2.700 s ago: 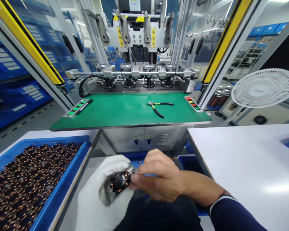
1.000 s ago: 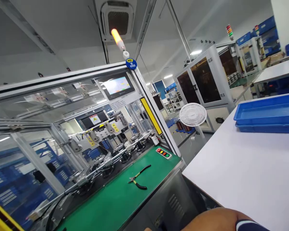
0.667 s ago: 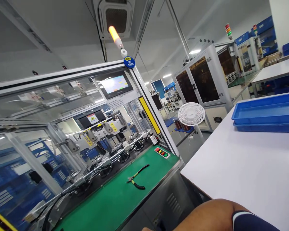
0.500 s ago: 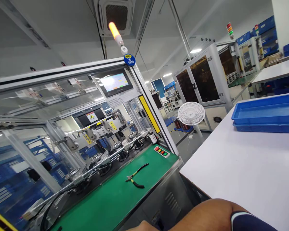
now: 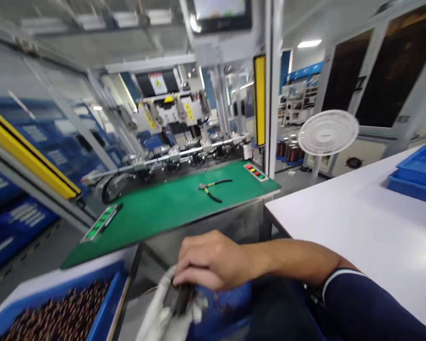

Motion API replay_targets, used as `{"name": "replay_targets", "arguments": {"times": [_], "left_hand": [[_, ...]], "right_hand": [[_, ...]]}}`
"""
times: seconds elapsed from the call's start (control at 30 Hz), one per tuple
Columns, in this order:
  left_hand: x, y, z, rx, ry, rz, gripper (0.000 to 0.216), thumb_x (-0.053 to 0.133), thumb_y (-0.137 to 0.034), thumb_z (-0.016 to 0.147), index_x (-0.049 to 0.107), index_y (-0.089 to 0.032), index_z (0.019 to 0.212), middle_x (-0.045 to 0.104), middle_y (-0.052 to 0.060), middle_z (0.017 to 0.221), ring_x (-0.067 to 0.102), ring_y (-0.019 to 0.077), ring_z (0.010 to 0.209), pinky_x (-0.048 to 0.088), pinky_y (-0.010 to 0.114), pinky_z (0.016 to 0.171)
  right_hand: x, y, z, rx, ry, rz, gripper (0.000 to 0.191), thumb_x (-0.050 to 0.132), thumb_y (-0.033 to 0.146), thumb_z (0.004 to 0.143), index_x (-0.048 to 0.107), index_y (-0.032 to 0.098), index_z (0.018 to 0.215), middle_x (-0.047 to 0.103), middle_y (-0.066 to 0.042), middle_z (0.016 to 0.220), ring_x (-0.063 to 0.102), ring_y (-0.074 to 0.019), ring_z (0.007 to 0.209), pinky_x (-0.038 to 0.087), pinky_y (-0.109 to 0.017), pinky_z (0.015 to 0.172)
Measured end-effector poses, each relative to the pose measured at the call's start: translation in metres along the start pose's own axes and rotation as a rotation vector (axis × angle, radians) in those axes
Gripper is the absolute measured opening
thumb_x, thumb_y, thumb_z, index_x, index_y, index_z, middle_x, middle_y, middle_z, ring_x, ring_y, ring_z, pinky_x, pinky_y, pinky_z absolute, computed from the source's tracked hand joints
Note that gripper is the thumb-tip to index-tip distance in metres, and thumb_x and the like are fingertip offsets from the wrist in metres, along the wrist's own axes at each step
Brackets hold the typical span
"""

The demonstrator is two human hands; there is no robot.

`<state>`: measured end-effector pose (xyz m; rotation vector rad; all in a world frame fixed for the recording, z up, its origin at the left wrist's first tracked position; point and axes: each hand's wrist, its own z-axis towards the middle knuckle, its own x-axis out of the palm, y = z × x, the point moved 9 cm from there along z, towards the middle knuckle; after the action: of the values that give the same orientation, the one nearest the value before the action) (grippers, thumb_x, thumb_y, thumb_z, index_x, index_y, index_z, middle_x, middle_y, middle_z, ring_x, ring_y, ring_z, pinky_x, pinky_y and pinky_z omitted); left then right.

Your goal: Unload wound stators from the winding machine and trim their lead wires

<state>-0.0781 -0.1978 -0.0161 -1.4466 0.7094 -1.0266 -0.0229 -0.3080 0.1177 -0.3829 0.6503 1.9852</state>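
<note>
My right hand reaches in from the right at the lower middle, its fingers curled downward. Under its fingertips is a small dark thing, smeared by motion, whose kind I cannot make out. Around that dark thing lies a blurred whitish shape, like cloth or a glove; whether my left hand is inside it does not show. Beyond my right hand, a pair of black-and-yellow cutting pliers lies with handles spread on the green work surface of the machine.
At lower left stands a blue bin full of small copper-brown parts. Button panels sit on the green surface, below a yellow guard strip. To the right are a white table, blue trays and a white fan.
The view has levelled and swung downward, bringing the bin of parts into sight. My right hand, mostly below the frame earlier, now shows fully over the whitish shape. The pliers lie on the same surface.
</note>
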Motion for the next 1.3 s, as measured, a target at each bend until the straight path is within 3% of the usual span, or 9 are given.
{"name": "replay_targets", "arguments": {"times": [0.2,0.4,0.53,0.67,0.77,0.9,1.0,1.17,1.3], "left_hand": [[-0.028,-0.012,-0.009,0.197,-0.171,0.15,0.049,0.086,-0.039,0.07,0.06,-0.027,0.11,0.067,0.007,0.13,0.067,0.0261,0.118,0.061,0.035,0.094],[-0.013,-0.039,-0.016,0.3,0.041,0.64,0.024,0.085,-0.031,0.072,0.074,-0.022,0.09,0.074,0.008,0.115,0.074,0.025,0.099,0.064,0.034,0.087],[-0.02,-0.056,-0.022,0.423,-0.079,0.442,0.039,0.087,-0.019,0.067,0.07,-0.027,0.102,0.075,0.001,0.11,0.075,0.0175,0.088,0.065,0.023,0.075],[-0.02,-0.066,-0.03,0.635,-0.127,0.393,0.054,0.085,-0.008,0.067,0.07,-0.032,0.113,0.071,-0.003,0.114,0.071,0.0117,0.103,0.061,0.016,0.084],[-0.018,-0.069,-0.034,0.748,-0.142,0.501,0.05,0.082,-0.003,0.069,0.071,-0.029,0.11,0.067,-0.001,0.118,0.066,0.0104,0.112,0.057,0.015,0.093],[-0.032,-0.06,-0.03,0.661,-0.264,0.382,0.05,0.083,-0.007,0.071,0.07,-0.03,0.113,0.071,-0.001,0.12,0.068,0.0128,0.112,0.058,0.02,0.096],[-0.045,-0.048,-0.025,0.502,-0.384,0.317,0.046,0.087,-0.017,0.07,0.072,-0.028,0.112,0.075,0.001,0.117,0.072,0.0152,0.105,0.06,0.02,0.089],[-0.061,-0.029,-0.013,0.265,-0.393,0.139,0.045,0.091,-0.03,0.065,0.074,-0.024,0.107,0.076,0.005,0.112,0.074,0.0174,0.091,0.064,0.021,0.074],[-0.061,-0.019,-0.014,0.157,-0.309,-0.041,0.037,0.078,-0.039,0.081,0.072,-0.025,0.114,0.072,0.008,0.123,0.073,0.019,0.09,0.063,0.022,0.062]], "right_hand": [[0.0,-0.017,-0.002,0.212,-0.056,0.107,0.019,0.061,0.02,0.096,0.066,0.01,0.08,0.065,-0.003,0.075,0.059,-0.0083,0.07,0.05,-0.018,0.067],[0.011,-0.014,0.002,0.171,0.079,0.2,0.015,0.063,0.015,0.094,0.066,0.01,0.081,0.067,-0.004,0.079,0.061,-0.0084,0.074,0.052,-0.018,0.071],[0.015,-0.007,-0.001,0.167,0.065,0.241,0.018,0.06,0.017,0.097,0.068,0.009,0.082,0.068,-0.005,0.081,0.062,-0.0085,0.076,0.053,-0.019,0.073],[0.017,-0.008,0.0,0.11,0.052,0.265,0.023,0.06,0.023,0.098,0.068,0.011,0.081,0.069,-0.005,0.08,0.063,-0.0091,0.075,0.053,-0.02,0.072],[0.005,-0.059,0.008,0.213,0.131,0.165,0.022,0.069,0.033,0.093,0.069,0.011,0.097,0.073,-0.007,0.096,0.067,-0.0123,0.09,0.055,-0.024,0.085],[-0.035,-0.196,-0.011,0.761,0.379,-0.581,0.071,0.071,0.046,0.09,0.046,0.01,0.146,0.048,-0.019,0.151,0.046,-0.0255,0.14,0.037,-0.038,0.118],[-0.046,-0.249,-0.034,0.936,0.569,-0.698,0.083,0.063,0.055,0.092,0.037,0.004,0.153,0.037,-0.028,0.156,0.033,-0.0404,0.147,0.028,-0.057,0.119],[-0.042,-0.239,-0.055,0.961,0.749,-0.697,0.072,0.048,0.064,0.095,0.051,0.01,0.143,0.052,-0.026,0.144,0.047,-0.0442,0.135,0.034,-0.069,0.108],[-0.045,-0.205,-0.065,0.82,0.827,-0.715,0.079,0.062,0.058,0.088,0.043,0.012,0.15,0.048,-0.024,0.147,0.046,-0.042,0.134,0.038,-0.063,0.107]]}}
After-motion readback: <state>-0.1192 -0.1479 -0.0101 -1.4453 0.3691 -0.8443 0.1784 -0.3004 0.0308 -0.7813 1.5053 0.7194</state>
